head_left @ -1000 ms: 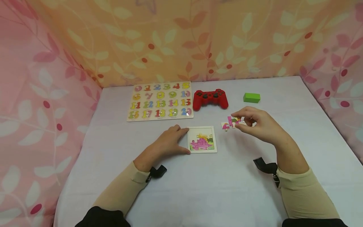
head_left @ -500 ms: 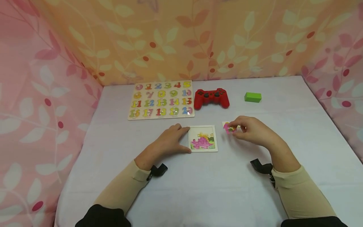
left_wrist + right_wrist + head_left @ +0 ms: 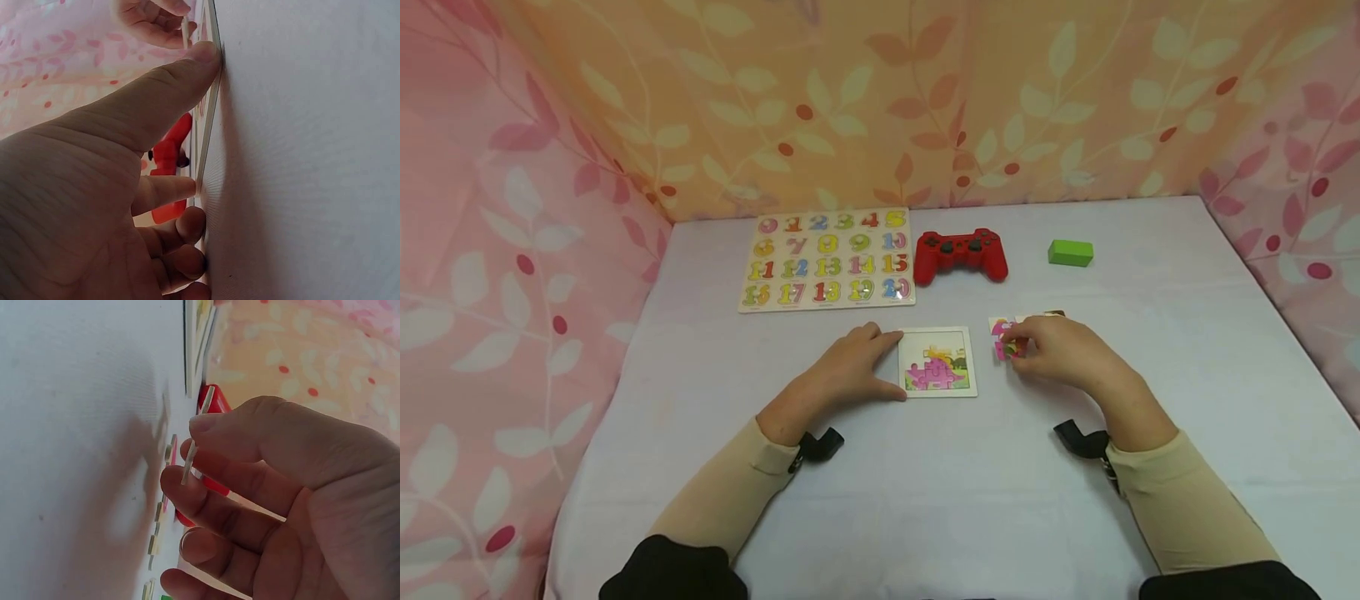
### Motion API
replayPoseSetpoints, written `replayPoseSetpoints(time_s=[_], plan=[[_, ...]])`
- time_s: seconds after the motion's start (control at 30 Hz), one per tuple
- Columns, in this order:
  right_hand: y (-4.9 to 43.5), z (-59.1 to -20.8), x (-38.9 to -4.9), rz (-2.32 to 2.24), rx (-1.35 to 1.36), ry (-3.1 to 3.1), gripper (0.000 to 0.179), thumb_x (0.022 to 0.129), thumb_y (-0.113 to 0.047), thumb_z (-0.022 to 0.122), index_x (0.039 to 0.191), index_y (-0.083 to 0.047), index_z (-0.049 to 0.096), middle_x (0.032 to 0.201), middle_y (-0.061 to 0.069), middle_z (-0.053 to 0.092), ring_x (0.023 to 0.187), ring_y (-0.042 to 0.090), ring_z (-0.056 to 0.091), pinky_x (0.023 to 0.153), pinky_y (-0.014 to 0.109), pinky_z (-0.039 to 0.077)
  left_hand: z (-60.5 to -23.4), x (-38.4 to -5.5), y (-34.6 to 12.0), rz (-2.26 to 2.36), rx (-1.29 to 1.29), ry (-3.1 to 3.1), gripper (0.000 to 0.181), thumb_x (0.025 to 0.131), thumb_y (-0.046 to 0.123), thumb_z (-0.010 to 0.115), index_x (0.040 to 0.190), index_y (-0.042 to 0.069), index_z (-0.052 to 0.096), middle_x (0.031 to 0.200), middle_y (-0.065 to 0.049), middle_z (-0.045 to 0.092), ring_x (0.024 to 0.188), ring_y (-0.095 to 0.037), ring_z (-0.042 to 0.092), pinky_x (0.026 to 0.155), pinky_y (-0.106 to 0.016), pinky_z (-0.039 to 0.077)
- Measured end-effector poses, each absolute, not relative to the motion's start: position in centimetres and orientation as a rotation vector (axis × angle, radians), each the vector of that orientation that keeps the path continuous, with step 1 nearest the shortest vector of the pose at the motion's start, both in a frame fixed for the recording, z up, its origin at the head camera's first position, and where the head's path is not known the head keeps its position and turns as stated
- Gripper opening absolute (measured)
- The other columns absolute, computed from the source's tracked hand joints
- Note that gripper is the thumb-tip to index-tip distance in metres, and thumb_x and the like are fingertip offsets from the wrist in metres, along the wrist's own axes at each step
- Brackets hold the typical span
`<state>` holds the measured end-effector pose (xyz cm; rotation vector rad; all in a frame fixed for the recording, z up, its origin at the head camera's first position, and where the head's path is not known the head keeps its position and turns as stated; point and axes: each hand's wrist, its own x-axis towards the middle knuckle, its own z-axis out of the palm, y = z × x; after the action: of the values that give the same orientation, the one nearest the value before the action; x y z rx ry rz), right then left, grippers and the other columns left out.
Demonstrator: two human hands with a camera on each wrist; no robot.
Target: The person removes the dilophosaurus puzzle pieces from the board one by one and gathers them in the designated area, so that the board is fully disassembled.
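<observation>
My left hand [image 3: 842, 372] touches the left side of a small white-framed jigsaw board [image 3: 937, 397], its thumb and index fingertips near the two left corners. A partly filled picture of a pink dinosaur lies inside the frame. In the left wrist view, the thumb [image 3: 156, 94] is straight against the board's edge. To the right, my right hand [image 3: 1063, 350] pinches a jigsaw piece [image 3: 1011, 346] with pink and green on it. The right wrist view shows this piece [image 3: 199, 437] edge-on between thumb and fingers, above the table. Loose jigsaw pieces [image 3: 999, 324] lie beneath, partly hidden by the hand.
A wooden number puzzle [image 3: 827, 260] lies at the back left, with a red game controller [image 3: 960, 257] beside it. A green block [image 3: 1071, 252] sits at the back right. Patterned cloth [image 3: 850, 108] stands behind the white-covered table [image 3: 880, 500].
My right hand has shifted left and toward me with the jigsaw piece, over the loose pieces and closer to the board. My left hand stays at the board's edge.
</observation>
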<state>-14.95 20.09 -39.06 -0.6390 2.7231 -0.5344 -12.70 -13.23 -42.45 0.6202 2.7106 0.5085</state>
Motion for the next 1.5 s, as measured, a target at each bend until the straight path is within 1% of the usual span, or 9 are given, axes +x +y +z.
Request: replayPoseSetpoints(time_s=[0.17, 0.3, 0.47, 0.67, 0.8, 1.0, 1.27, 1.4, 1.5], plan=[[20.0, -39.5, -15.0, -0.536, -0.679, 2.749, 0.021, 0.082, -0.011, 0.076, 0.103, -0.008, 0.075, 0.085, -0.003, 0.066, 0.079, 0.017, 0.058, 0.075, 0.041, 0.049, -42.3, -12.9, -13.2, 0.504, 0.626, 2.705, 0.100, 0.076, 0.059, 0.086, 0.156, 0.015, 0.046, 0.115, 0.000, 0.052, 0.098, -0.016, 0.048, 0.081, -0.031, 0.045], [19.9, -39.6, -14.9, -0.523, -0.667, 2.756, 0.016, 0.084, -0.013, 0.076, 0.099, -0.009, 0.073, 0.085, -0.004, 0.065, 0.080, 0.017, 0.059, 0.076, 0.043, 0.049, -42.3, -13.0, -13.1, 0.503, 0.620, 2.698, 0.099, 0.076, 0.059, 0.086, 0.156, 0.016, 0.046, 0.115, 0.000, 0.052, 0.099, -0.016, 0.048, 0.082, -0.031, 0.045], [20.0, -39.7, -14.9, -0.489, -0.636, 2.761, 0.020, 0.084, -0.015, 0.079, 0.103, -0.007, 0.074, 0.090, -0.001, 0.065, 0.084, 0.020, 0.059, 0.080, 0.047, 0.050, -42.4, -13.0, -13.0, 0.503, 0.622, 2.700, 0.099, 0.075, 0.060, 0.086, 0.156, 0.018, 0.046, 0.116, 0.001, 0.052, 0.099, -0.015, 0.048, 0.082, -0.030, 0.045], [20.4, -39.6, -14.8, -0.467, -0.633, 2.773, 0.024, 0.085, -0.016, 0.078, 0.107, -0.006, 0.074, 0.095, 0.002, 0.066, 0.088, 0.021, 0.060, 0.081, 0.047, 0.051, -42.4, -13.0, -12.8, 0.499, 0.627, 2.703, 0.100, 0.075, 0.060, 0.085, 0.156, 0.018, 0.045, 0.116, 0.001, 0.052, 0.099, -0.015, 0.048, 0.082, -0.030, 0.045], [20.6, -38.6, -14.6, -0.470, -0.587, 2.763, 0.032, 0.086, -0.022, 0.078, 0.113, -0.006, 0.073, 0.099, 0.005, 0.065, 0.091, 0.023, 0.060, 0.082, 0.048, 0.050, -42.4, -13.0, -12.7, 0.498, 0.622, 2.705, 0.100, 0.075, 0.060, 0.086, 0.157, 0.018, 0.045, 0.117, 0.001, 0.052, 0.100, -0.015, 0.048, 0.082, -0.030, 0.045], [21.5, -36.4, -13.9, -0.495, -0.527, 2.776, 0.038, 0.090, -0.028, 0.074, 0.121, -0.007, 0.071, 0.104, 0.007, 0.064, 0.089, 0.024, 0.058, 0.078, 0.044, 0.048, -42.4, -12.8, -12.7, 0.505, 0.612, 2.697, 0.100, 0.075, 0.060, 0.086, 0.157, 0.018, 0.045, 0.117, 0.001, 0.052, 0.101, -0.015, 0.048, 0.085, -0.030, 0.045], [22.5, -33.8, -12.8, -0.549, -0.607, 2.915, 0.036, 0.094, -0.030, 0.074, 0.121, -0.007, 0.070, 0.103, 0.008, 0.064, 0.085, 0.023, 0.057, 0.074, 0.042, 0.046, -42.5, -12.6, -13.0, 0.495, 0.612, 2.706, 0.100, 0.076, 0.060, 0.085, 0.156, 0.018, 0.045, 0.117, 0.000, 0.052, 0.100, -0.015, 0.048, 0.084, -0.031, 0.044], [22.6, -32.5, -12.3, -0.606, -0.627, 2.978, 0.033, 0.095, -0.029, 0.074, 0.121, -0.010, 0.070, 0.102, 0.004, 0.063, 0.079, 0.020, 0.052, 0.070, 0.040, 0.044, -42.5, -12.5, -13.1, 0.512, 0.598, 2.708, 0.099, 0.076, 0.060, 0.086, 0.156, 0.018, 0.045, 0.118, 0.000, 0.052, 0.101, -0.016, 0.048, 0.086, -0.032, 0.045], [22.6, -31.7, -12.1, -0.642, -0.638, 3.020, 0.031, 0.094, -0.026, 0.075, 0.121, -0.012, 0.070, 0.102, 0.002, 0.063, 0.079, 0.020, 0.051, 0.067, 0.039, 0.043, -42.4, -12.4, -13.1, 0.523, 0.596, 2.710, 0.099, 0.076, 0.060, 0.085, 0.156, 0.018, 0.045, 0.120, 0.000, 0.052, 0.102, -0.016, 0.048, 0.087, -0.033, 0.045]])
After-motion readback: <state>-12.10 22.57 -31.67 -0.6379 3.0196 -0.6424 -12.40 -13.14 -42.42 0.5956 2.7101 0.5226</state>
